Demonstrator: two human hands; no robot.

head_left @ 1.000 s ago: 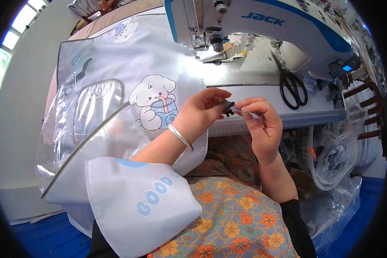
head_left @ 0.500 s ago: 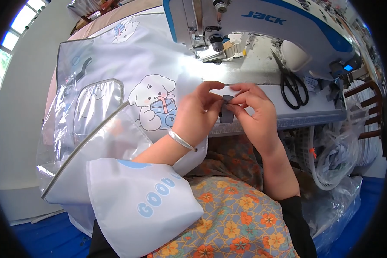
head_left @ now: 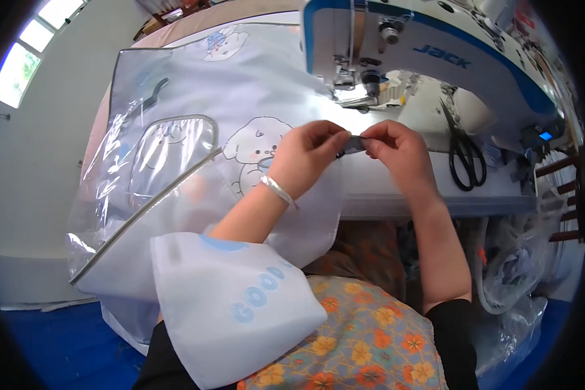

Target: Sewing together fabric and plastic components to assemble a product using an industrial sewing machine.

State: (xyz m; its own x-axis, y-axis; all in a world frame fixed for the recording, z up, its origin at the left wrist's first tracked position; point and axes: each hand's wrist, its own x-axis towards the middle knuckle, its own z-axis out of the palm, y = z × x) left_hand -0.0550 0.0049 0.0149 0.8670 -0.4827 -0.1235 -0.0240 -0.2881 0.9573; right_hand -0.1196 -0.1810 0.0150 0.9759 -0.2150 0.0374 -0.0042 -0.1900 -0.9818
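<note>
A short dark grey strip (head_left: 354,144) is stretched between my two hands, just in front of the sewing machine (head_left: 429,55). My left hand (head_left: 307,157) pinches its left end between thumb and fingers. At the other end, the thumb and forefinger of my right hand (head_left: 403,153) are closed on it. Beneath my left forearm spreads a white fabric cover (head_left: 240,71) printed with cartoon puppies. It has grey binding, clear plastic and a rounded pocket, and one corner of it drapes over my left arm.
Black scissors (head_left: 465,156) lie on the table right of my right hand, blades pointing toward the machine. Grey scraps lie beyond them. A white basket (head_left: 494,302) with clear plastic stands below the table's right end. A brown wooden chair (head_left: 562,188) is at far right.
The strip hung down from my fingertips before; now it is drawn sideways between both hands. My fingers have folded in more tightly. The whole view has shifted, moving the machine rightward in it.
</note>
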